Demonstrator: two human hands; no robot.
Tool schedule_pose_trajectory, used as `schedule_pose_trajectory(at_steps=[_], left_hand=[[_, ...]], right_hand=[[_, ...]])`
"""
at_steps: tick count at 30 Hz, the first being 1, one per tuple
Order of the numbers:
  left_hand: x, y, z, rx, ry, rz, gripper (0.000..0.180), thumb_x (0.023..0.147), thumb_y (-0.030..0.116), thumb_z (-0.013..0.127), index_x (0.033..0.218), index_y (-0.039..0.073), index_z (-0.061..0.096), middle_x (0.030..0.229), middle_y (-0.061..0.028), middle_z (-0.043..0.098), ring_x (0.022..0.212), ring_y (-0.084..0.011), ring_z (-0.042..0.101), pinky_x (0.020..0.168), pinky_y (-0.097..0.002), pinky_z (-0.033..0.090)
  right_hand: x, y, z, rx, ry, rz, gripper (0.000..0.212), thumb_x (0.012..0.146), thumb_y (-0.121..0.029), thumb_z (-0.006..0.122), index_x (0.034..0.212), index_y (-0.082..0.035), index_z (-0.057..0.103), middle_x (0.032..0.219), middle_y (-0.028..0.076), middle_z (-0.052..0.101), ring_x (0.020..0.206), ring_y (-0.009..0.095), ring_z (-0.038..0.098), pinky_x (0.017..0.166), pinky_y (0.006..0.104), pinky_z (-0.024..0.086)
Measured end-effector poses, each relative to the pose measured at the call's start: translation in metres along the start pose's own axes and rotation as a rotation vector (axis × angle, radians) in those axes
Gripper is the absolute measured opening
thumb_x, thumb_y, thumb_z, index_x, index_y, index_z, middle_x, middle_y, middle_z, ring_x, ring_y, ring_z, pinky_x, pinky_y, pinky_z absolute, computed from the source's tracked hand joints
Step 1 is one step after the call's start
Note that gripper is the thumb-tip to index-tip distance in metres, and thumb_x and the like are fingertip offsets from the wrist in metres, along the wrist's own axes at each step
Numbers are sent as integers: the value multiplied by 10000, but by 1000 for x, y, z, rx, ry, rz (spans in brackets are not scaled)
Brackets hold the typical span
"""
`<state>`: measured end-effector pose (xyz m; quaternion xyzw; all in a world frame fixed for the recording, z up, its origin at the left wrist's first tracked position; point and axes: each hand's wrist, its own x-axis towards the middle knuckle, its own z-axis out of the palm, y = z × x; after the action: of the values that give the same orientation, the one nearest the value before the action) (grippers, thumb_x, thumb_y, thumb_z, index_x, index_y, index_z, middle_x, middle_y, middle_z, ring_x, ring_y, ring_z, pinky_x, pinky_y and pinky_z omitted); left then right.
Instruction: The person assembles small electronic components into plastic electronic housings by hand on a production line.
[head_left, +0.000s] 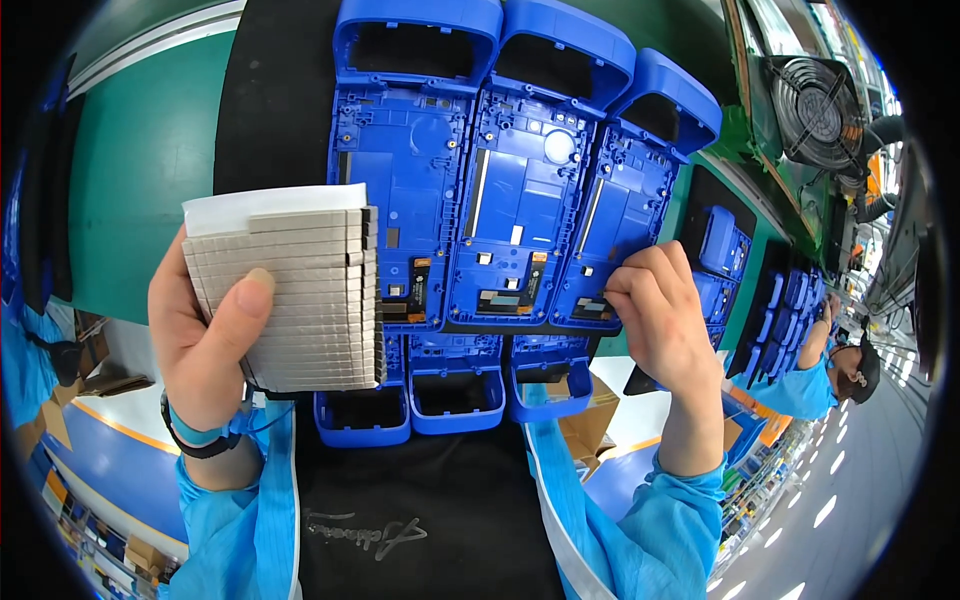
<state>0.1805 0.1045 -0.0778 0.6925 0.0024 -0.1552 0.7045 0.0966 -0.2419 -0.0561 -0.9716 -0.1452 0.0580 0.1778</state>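
Note:
In my left hand (pixel 205 345) is a stack of grey strips on a white backing sheet (pixel 312 300), with the thumb pressed on its face. The sheet covers the lower left side of the left blue plastic housing (pixel 405 150). Beside it lie a middle blue housing (pixel 520 200) and a right blue housing (pixel 630 195). The fingers of my right hand (pixel 660 315) are closed in a pinch at the lower right part of the right housing. Whatever lies between the fingertips is hidden. Small grey pads and black-and-orange flex pieces (pixel 533 280) sit inside the housings.
Several more blue housings (pixel 455 400) stand along the near edge, by my black apron (pixel 420 500). Others (pixel 720 250) lie on the green bench to the right, where a co-worker (pixel 820 370) reaches in. A round fan (pixel 812 108) stands at the far right.

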Motion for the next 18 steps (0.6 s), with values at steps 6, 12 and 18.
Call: schedule_pose_trajectory(at_steps=[6,12,18], left_hand=[[1,-8,-18,51,35,4,537,880,234,672,1283,-76,496,1117,-157,643,991,-186,626,894,-296,474],[1,-11,-33,64,48,30,524,906,223,642,1306,-74,477,1151,-172,634,1009,-191,628,895,-300,479],[3,-18,-44,58,54,33,500,922,216,618,1306,-70,476,1146,-172,641,1002,-192,640,883,-302,490]], right_hand=[[2,-1,1,-16,-16,-6,204,733,49,686,884,-18,568,886,113,547,828,302,512,715,377,454],[0,1,-1,-17,-8,-8,200,734,44,689,883,-20,571,886,114,547,828,300,509,714,378,453],[0,2,0,-23,-9,-23,216,730,37,699,901,-22,582,892,117,551,827,298,511,711,377,452]])
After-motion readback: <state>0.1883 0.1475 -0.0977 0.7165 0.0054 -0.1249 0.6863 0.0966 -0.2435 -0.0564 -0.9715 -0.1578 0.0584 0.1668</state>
